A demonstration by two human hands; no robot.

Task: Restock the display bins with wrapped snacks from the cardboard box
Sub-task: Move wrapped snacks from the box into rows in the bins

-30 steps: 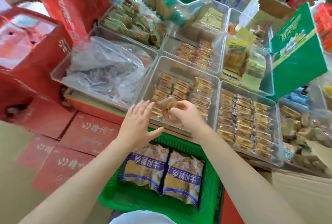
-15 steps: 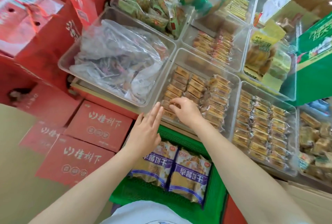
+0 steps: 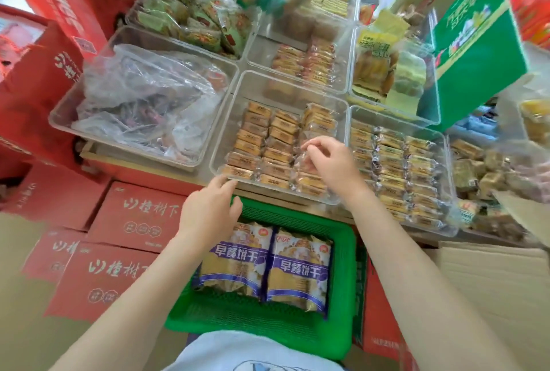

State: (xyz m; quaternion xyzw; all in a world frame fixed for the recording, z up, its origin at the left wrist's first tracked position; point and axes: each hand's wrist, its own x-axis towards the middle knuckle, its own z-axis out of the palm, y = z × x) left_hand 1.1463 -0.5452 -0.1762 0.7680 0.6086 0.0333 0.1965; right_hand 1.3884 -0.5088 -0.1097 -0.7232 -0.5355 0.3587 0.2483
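Now, step: right hand (image 3: 333, 162) pinches a wrapped snack (image 3: 303, 162), seating it in the bin (image 3: 226, 144).
Left hand (image 3: 208, 210): open, fingertips touching the bin's 7 o'clock corner.
Next: probably release, then fetch more.

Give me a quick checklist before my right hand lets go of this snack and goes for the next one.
1. Right hand over the middle clear bin: ok.
2. Wrapped snack pinched in its fingers: ok.
3. Snack fully seated in its row: cannot tell.
4. Left hand at the bin's near rim, holding nothing: ok.
5. Cardboard box with stock in reach: cannot tell.
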